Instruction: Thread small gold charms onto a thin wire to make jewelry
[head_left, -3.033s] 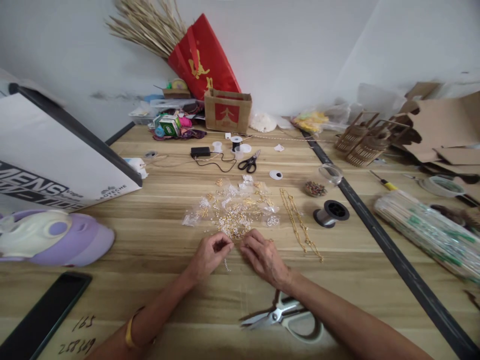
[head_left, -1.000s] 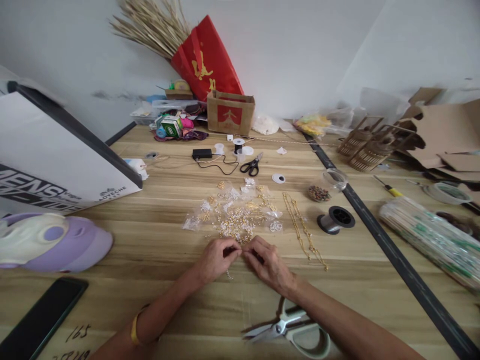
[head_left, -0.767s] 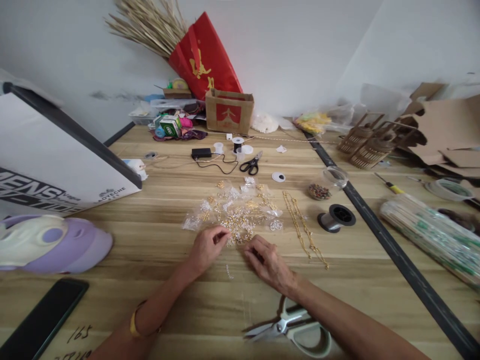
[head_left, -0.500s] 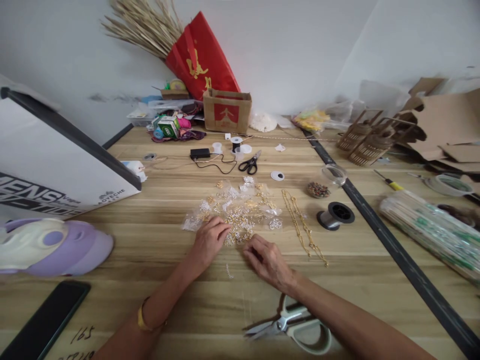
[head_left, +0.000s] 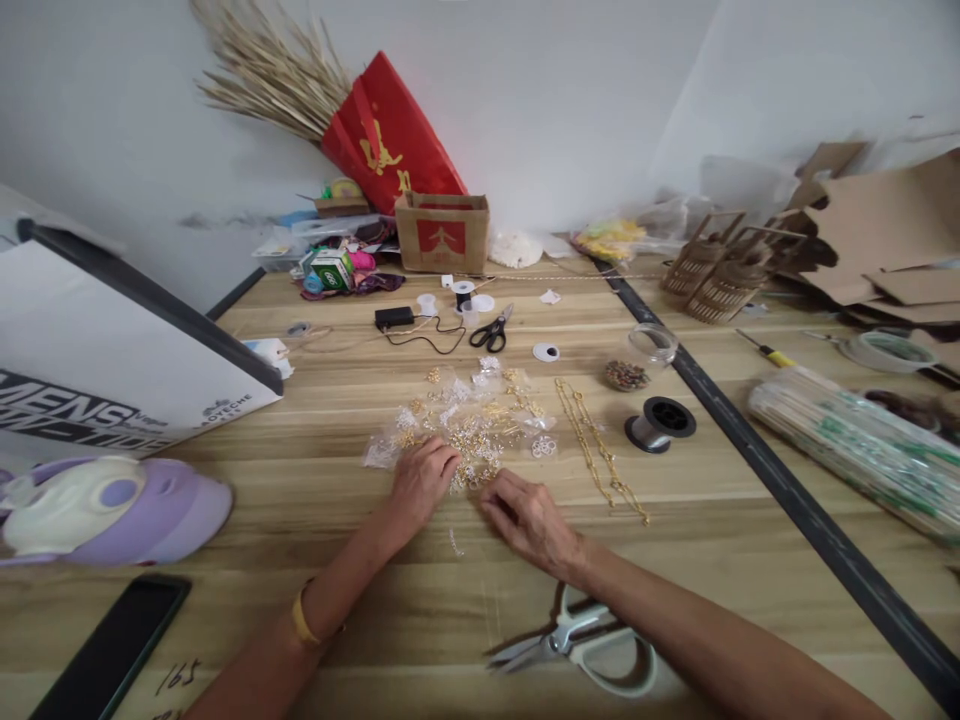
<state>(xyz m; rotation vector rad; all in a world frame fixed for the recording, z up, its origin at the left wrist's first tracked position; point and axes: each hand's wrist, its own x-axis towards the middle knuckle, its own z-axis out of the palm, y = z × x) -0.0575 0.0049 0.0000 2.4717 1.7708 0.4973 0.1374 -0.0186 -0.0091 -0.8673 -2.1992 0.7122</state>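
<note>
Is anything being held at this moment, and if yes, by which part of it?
It cannot be told. The left grip is at the small metal pieces, the right grip curled near them; a tiny piece inside either would be hidden.

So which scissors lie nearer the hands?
The pale-handled pair, partly hidden by the right forearm; the black-handled pair lies beyond the gold and silver pieces.

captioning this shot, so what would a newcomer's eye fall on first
Probably the bright red bag, tilted at the back, dried stalks at its upper left. Next, the glittering scatter of small gold and silver-coloured pieces at the centre, left hand and right hand at its near edge. Right of it lies a gold-coloured chain.
</note>
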